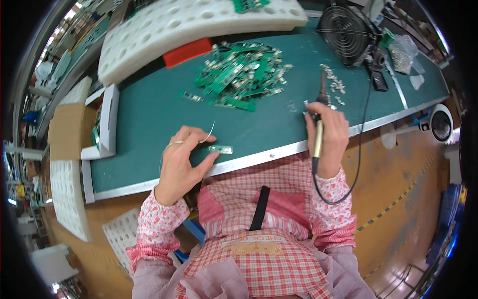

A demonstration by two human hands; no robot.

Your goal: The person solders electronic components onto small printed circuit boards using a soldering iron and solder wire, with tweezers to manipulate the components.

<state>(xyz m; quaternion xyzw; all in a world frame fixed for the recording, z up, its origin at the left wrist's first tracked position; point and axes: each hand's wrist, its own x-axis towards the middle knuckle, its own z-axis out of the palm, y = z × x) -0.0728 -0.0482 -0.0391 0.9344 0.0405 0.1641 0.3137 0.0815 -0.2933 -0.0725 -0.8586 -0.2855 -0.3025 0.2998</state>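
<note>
My left hand (179, 159) is near the table's front edge. A thin strand of solder wire (212, 128) runs through its fingers, and its thumb touches the end of a small green circuit board (221, 149) lying flat on the table. My right hand (332, 133) is closed round a soldering iron (318, 142) with a pale yellow handle, its dark tip pointing away from me. At the thumb and forefinger of that hand sits a small shiny metal part (305, 105); how it is held is hard to make out.
A heap of green circuit boards (239, 74) covers the far middle. Loose small metal parts (334, 82) lie beyond my right hand, near a round fan (343, 31). White foam (149, 45) and a red block (187, 52) stand behind. The iron's black cable (359, 154) loops past my right wrist.
</note>
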